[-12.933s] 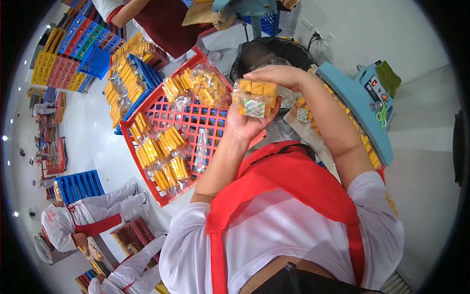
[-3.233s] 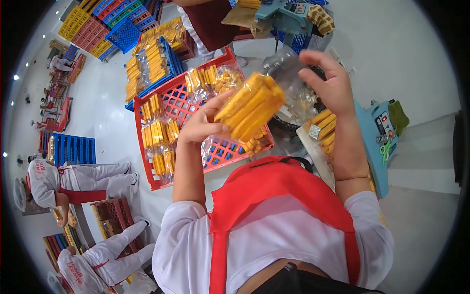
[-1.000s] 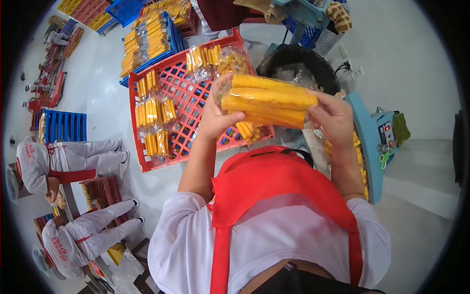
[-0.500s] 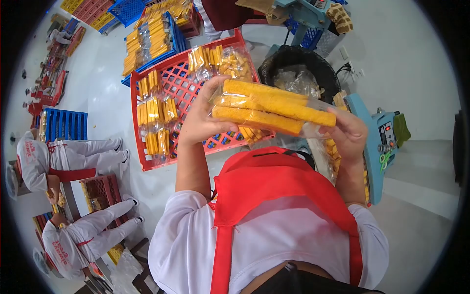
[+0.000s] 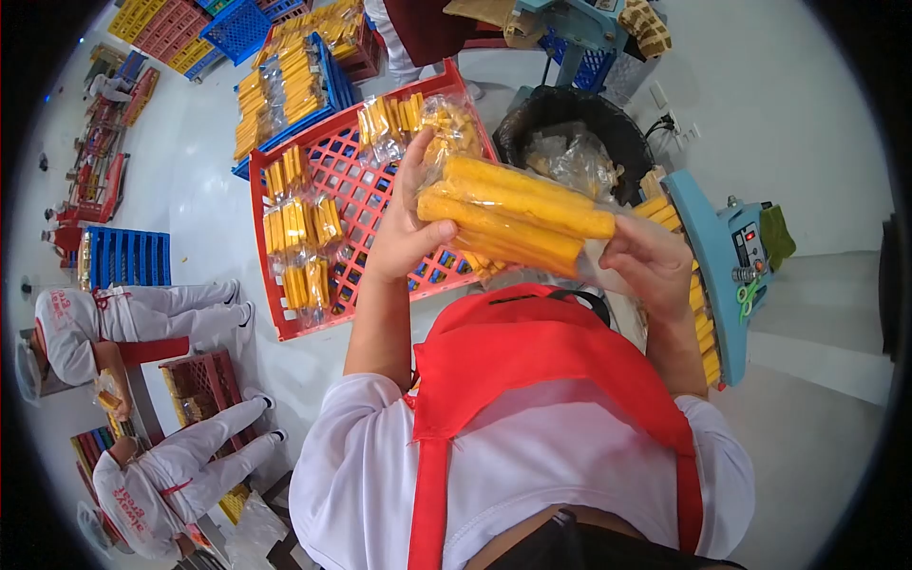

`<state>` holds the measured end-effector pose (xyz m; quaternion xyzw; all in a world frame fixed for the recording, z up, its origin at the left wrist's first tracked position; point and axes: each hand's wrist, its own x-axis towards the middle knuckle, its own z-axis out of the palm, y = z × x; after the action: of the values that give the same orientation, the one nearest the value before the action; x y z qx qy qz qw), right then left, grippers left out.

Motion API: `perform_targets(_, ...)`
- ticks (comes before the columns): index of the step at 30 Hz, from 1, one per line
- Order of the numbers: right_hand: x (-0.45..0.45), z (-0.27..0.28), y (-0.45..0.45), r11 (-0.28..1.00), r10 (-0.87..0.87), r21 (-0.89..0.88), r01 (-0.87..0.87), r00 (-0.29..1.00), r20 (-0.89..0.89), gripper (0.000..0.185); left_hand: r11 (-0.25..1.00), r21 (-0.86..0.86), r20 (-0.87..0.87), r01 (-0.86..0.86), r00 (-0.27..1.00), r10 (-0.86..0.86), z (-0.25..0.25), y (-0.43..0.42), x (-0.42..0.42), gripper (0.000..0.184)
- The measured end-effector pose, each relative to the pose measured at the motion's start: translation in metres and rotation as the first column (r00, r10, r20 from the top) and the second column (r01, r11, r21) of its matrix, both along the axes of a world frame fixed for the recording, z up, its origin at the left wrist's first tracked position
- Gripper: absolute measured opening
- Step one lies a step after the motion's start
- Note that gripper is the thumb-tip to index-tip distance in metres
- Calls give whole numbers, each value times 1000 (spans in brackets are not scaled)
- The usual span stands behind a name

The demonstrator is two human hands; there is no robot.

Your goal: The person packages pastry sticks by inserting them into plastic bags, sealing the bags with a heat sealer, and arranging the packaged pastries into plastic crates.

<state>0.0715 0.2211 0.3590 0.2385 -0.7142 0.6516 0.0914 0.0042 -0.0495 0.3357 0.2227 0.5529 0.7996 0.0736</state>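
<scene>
A clear plastic bag of long yellow sticks (image 5: 513, 211) is held up between my two hands, tilted down to the right. My left hand (image 5: 404, 223) grips its left end, thumb in front and fingers behind. At the bag's right end, my right hand (image 5: 651, 261) pinches the plastic with curled fingers. Behind and below the bag is a red crate (image 5: 356, 204) that bears several smaller packs of yellow sticks (image 5: 294, 228) on its left side and more packs (image 5: 385, 123) near its top edge.
Beyond my right hand stands a black-lined bin (image 5: 613, 128) with crumpled plastic. A blue sealing machine (image 5: 708, 256) with green scissors (image 5: 748, 299) is at the right. Blue crates (image 5: 332, 81) with sticks stand behind the red crate. Two people (image 5: 71, 332) (image 5: 142, 499) work at lower left; another stands at top.
Since the earliest view, a small pack with a label has given way to the bag of long sticks. In the last half second the bag has tilted, and my right hand has moved slightly left and down.
</scene>
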Motion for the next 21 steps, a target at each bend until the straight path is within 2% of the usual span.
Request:
perform_targets(2, -1, 1, 0, 998, 35, -51, -35, 999, 13, 39, 999, 41, 38, -3, 999, 1, 7, 0, 1, 93)
perform_targets(4, -4, 5, -2, 990, 97, 97, -99, 995, 22, 40, 1000, 2, 10, 17, 1000, -17, 9, -1, 2, 90)
perform_targets(5, -5, 6, -2, 991, 93, 97, -95, 995, 23, 40, 999, -38, -18, 34, 999, -35, 11, 0, 2, 88)
perform_targets(7, -8, 7, -3, 959, 87, 275, -67, 994, -62, 39, 995, -72, -9, 69, 997, -70, 15, 3, 2, 85)
perform_targets(8, -9, 4, -2, 959, 88, 275, -68, 994, -62, 39, 989, -104, 0, 100, 995, -101, 16, 3, 2, 83)
perform_targets(11, -8, 2, -2, 966, 121, 232, -113, 992, -19, 42, 992, -62, 19, 113, 994, -112, 14, 7, 0, 76)
perform_targets(12, -7, 13, -5, 972, 128, 172, -163, 972, 197, 43, 991, -63, 21, 117, 993, -116, 11, 9, -3, 76)
perform_targets(13, -5, 19, -7, 975, 141, 101, -197, 905, 402, 44, 998, 13, 100, 64, 993, -65, 5, 12, -7, 70)
perform_targets(14, -8, 21, -9, 977, 137, 98, -192, 905, 404, 44, 997, 82, 183, 4, 983, -19, -2, 16, -9, 64)
perform_targets(15, -15, 22, -9, 985, 143, 25, -172, 885, 443, 44, 997, 79, 182, 9, 983, -24, -9, 19, -11, 64)
perform_targets(16, -23, 23, -8, 988, 152, -46, -148, 867, 475, 43, 986, 164, 273, 7, 961, -52, -17, 23, -14, 57)
perform_targets(17, -26, 17, -6, 994, 58, -107, 5, 817, 574, 40, 969, 249, 357, -3, 930, -88, -22, 25, -18, 50)
perform_targets(18, -28, 18, -3, 994, 53, -108, 11, 821, 569, 40, 969, 248, 351, 5, 931, -95, -25, 25, -21, 50)
perform_targets(20, -30, 26, 1, 973, 100, -230, -7, 913, 396, 28, 906, 421, 536, -40, 817, -212, -31, 23, -24, 43)
perform_targets(21, -31, 29, 1, 973, 95, -232, -1, 914, 394, 28, 909, 415, 510, 24, 822, -255, -37, 21, -26, 42)
